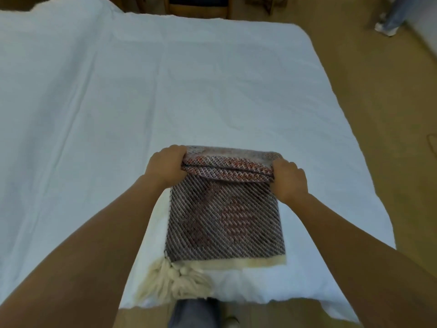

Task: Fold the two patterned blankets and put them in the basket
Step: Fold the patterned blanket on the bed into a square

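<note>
White bed sheet (94,102) covers most of the view. Left hand (166,165) grips the far-left corner of the patterned blanket (224,221), fingers curled round the doubled-over far edge. Blanket lies folded on the near part of the bed (cream fringe (170,282) at its near-left corner), far edge lifted. Right hand (289,181) grips the far-right corner, fingers curled over the fold. A person's legs (390,17) stand at the far right on the floor.

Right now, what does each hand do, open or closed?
Left hand: closed, grips the patterned blanket at its folded far edge.
Right hand: closed, grips the same edge.
</note>
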